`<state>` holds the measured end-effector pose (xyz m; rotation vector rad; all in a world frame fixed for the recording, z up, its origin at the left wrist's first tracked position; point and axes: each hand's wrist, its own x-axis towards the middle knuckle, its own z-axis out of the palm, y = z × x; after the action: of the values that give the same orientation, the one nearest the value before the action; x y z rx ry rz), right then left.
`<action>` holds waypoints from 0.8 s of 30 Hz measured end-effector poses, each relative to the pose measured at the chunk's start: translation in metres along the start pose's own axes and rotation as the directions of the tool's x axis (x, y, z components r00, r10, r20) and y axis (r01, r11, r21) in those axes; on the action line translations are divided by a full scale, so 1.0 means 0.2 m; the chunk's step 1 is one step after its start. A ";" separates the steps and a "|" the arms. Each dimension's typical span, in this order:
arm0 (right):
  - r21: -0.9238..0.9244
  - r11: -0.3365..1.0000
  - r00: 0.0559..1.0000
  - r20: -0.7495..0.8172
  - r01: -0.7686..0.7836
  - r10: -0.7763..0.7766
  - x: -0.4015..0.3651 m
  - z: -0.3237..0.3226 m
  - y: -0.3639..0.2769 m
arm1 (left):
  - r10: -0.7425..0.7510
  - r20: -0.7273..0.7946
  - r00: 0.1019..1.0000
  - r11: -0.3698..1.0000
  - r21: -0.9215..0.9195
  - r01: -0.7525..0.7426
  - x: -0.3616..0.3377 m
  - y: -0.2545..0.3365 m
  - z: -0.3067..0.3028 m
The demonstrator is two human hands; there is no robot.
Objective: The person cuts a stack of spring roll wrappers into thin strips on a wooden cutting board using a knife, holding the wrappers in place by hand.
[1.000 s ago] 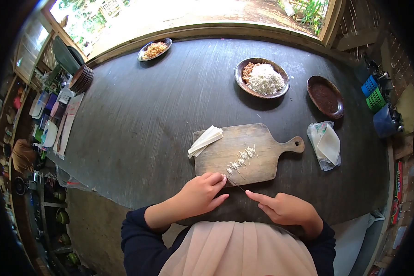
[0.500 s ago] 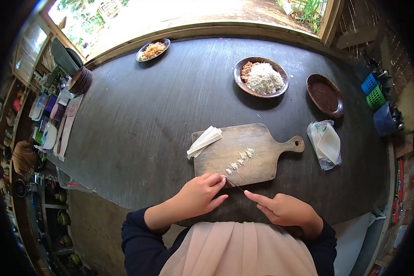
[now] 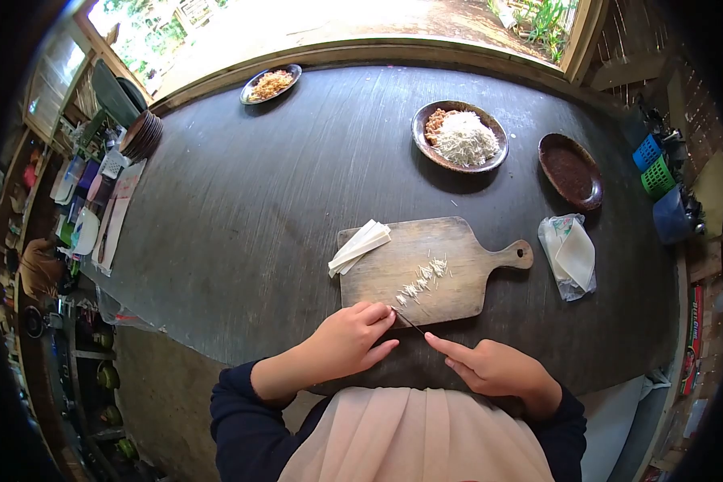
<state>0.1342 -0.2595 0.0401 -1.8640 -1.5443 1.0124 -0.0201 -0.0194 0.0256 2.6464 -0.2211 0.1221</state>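
Note:
My right hand (image 3: 508, 368) is closed on a knife (image 3: 410, 321), its forefinger stretched along the back of the dark, thin blade. The blade points up and left to the fingertips of my left hand (image 3: 353, 333), at the near edge of a wooden cutting board (image 3: 450, 273). My left fingers are pinched on white strips, mostly hidden, with only a bit of white showing at the tips. Thin white shreds (image 3: 420, 281) lie in a loose diagonal row on the board. A stack of flat white strips (image 3: 360, 247) rests across the board's far left corner.
Beyond the board stands a plate (image 3: 498, 154) heaped with white shreds and brownish food. An oval brown dish (image 3: 570, 171) and a plastic packet of white sheets (image 3: 569, 257) are at the right. A smaller food plate (image 3: 270, 85) sits far left, near stacked brown plates (image 3: 143, 135).
The view has shifted slightly. Both hands and the knife stay in nearly the same place at the board's near edge.

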 end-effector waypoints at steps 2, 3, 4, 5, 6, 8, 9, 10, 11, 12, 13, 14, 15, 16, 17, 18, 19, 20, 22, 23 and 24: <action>0.000 1.000 1.000 0.003 0.000 0.000 0.00 0.00 0.00 | 0.000 0.001 1.000 1.000 -0.007 0.000 0.00 0.00 0.00; 0.007 1.000 1.000 0.006 0.002 -0.002 0.00 0.00 0.00 | -0.005 0.004 1.000 1.000 -0.011 0.005 0.00 0.00 0.00; 0.013 1.000 1.000 0.009 0.005 -0.005 0.00 0.00 0.01 | -0.009 0.007 1.000 1.000 -0.016 0.009 0.00 0.00 0.00; 0.013 1.000 1.000 0.009 0.004 -0.004 0.00 0.00 0.00 | -0.009 0.007 1.000 1.000 -0.016 0.009 0.00 0.00 0.00; 0.017 1.000 1.000 0.011 0.003 -0.003 0.00 0.00 0.00 | -0.008 0.008 1.000 1.000 -0.019 0.008 0.00 0.00 0.00; 0.019 1.000 1.000 0.013 0.002 -0.002 0.00 0.00 0.00 | -0.007 0.008 1.000 1.000 -0.021 0.007 0.00 0.00 0.00; 0.024 1.000 1.000 0.015 -0.001 0.000 0.00 0.00 0.01 | -0.004 0.009 1.000 1.000 -0.021 0.004 0.00 0.00 0.00; 0.030 1.000 1.000 0.018 -0.004 0.003 0.00 0.00 0.01 | -0.002 0.011 1.000 1.000 -0.022 0.002 0.00 0.00 0.00; 0.029 1.000 1.000 0.018 -0.004 0.003 0.00 0.00 0.01 | -0.002 0.010 1.000 1.000 -0.022 0.002 0.00 0.00 0.00; 0.027 1.000 1.000 0.023 -0.003 0.002 0.00 0.00 0.01 | 0.001 0.004 1.000 1.000 -0.021 -0.001 0.00 0.00 0.00; 0.026 1.000 1.000 0.027 -0.003 0.002 0.00 0.00 0.01 | 0.005 -0.001 1.000 1.000 -0.021 -0.005 0.00 0.00 0.00; 0.026 1.000 1.000 0.028 -0.003 0.003 0.01 0.00 0.01 | 0.005 -0.001 1.000 1.000 -0.022 -0.005 0.00 0.00 0.00; 0.030 0.999 0.999 0.033 -0.013 0.012 0.01 0.00 0.01 | 0.006 0.002 1.000 1.000 -0.015 -0.006 0.00 0.00 0.00; 0.034 0.999 0.999 0.039 -0.022 0.021 0.02 0.01 0.02 | 0.007 0.005 1.000 1.000 -0.008 -0.007 0.00 0.00 0.00; 0.034 0.999 0.999 0.039 -0.023 0.022 0.02 0.02 0.02 | 0.007 0.005 1.000 1.000 -0.009 -0.007 0.00 0.00 0.00; 0.023 1.000 1.000 0.007 -0.001 0.001 0.03 0.03 0.03 | 0.008 0.013 1.000 1.000 0.000 -0.008 0.00 0.00 -0.01; 0.010 1.000 0.999 -0.026 0.021 -0.021 0.03 0.04 0.03 | 0.009 0.021 1.000 1.000 0.010 -0.010 0.00 0.00 -0.01; 0.011 1.000 0.999 -0.027 0.020 -0.020 0.03 0.04 0.03 | 0.011 0.022 1.000 1.000 0.010 -0.011 0.00 0.00 0.00; 0.002 1.000 1.000 -0.009 0.016 -0.016 0.02 0.03 0.02 | 0.005 0.020 1.000 1.000 0.020 -0.005 0.00 0.00 0.00; 0.004 1.000 1.000 -0.007 0.017 -0.017 0.01 0.02 0.02 | 0.002 0.021 1.000 1.000 0.020 -0.002 0.00 0.00 0.00; -0.002 1.000 1.000 0.027 -0.008 0.008 -0.01 0.00 0.00 | 0.001 0.016 1.000 1.000 0.027 -0.001 0.00 0.01 0.00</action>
<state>0.1344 -0.2612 0.0402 -1.8665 -1.5556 1.0440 -0.0196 -0.0209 0.0255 2.6755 -0.2278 0.1045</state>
